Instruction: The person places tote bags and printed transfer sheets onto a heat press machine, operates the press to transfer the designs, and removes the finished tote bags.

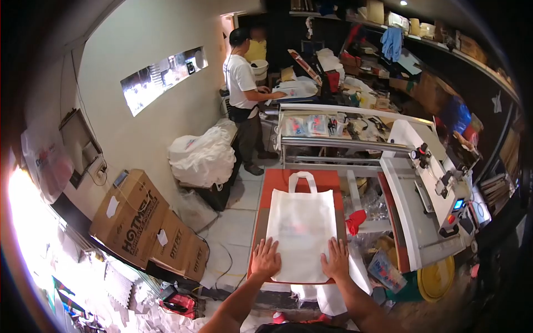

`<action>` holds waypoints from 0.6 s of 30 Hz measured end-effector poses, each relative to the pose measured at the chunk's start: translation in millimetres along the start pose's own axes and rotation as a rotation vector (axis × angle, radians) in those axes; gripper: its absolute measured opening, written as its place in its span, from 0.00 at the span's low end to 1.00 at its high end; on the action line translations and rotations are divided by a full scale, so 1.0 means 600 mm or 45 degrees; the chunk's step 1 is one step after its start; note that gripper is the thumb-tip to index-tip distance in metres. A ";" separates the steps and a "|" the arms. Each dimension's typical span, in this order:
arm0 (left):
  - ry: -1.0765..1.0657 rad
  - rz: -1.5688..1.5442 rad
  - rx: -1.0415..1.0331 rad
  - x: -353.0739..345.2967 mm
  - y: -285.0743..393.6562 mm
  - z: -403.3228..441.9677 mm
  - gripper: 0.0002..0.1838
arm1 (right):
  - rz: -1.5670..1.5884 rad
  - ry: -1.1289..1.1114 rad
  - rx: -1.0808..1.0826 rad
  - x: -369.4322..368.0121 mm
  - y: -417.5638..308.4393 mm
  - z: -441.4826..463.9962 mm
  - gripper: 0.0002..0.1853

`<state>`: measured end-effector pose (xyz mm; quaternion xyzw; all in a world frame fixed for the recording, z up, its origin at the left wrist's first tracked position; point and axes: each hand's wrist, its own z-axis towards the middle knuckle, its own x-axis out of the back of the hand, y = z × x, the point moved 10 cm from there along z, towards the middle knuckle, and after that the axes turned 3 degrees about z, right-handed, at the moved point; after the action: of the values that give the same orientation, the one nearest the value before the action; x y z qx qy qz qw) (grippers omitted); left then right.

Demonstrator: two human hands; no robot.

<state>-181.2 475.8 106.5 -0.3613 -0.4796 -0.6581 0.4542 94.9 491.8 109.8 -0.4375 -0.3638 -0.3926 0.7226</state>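
A white tote bag (302, 244) lies flat on a red-orange press bed (272, 180), its loop handle pointing away from me. Faint coloured print shows through near its middle. My left hand (266, 258) rests flat on the bag's lower left edge, fingers spread. On the lower right edge lies my right hand (335, 258), also flat with fingers apart. Neither hand grips anything. More white fabric hangs below the near edge of the bed, partly hidden by my right forearm.
The heat press machine (427, 183) stands to the right, with a metal rail (344, 144) beyond the bed. Cardboard boxes (150, 225) and a pile of white bags (202, 155) are on the left. A co-worker (241, 83) stands at a far table. A yellow lid (436, 278) is lower right.
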 end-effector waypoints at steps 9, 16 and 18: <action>0.114 -0.034 0.017 0.016 0.000 -0.003 0.28 | -0.014 0.024 0.021 -0.001 0.001 0.000 0.35; 0.125 -0.033 0.000 0.012 -0.001 -0.003 0.28 | -0.012 0.022 0.010 0.005 -0.002 0.002 0.35; 0.102 -0.036 -0.001 0.008 -0.004 -0.001 0.28 | -0.018 0.032 0.016 0.007 -0.004 0.001 0.35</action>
<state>-185.0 474.1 110.2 -0.3281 -0.4659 -0.6785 0.4636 94.5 490.9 114.3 -0.4253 -0.3604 -0.4008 0.7270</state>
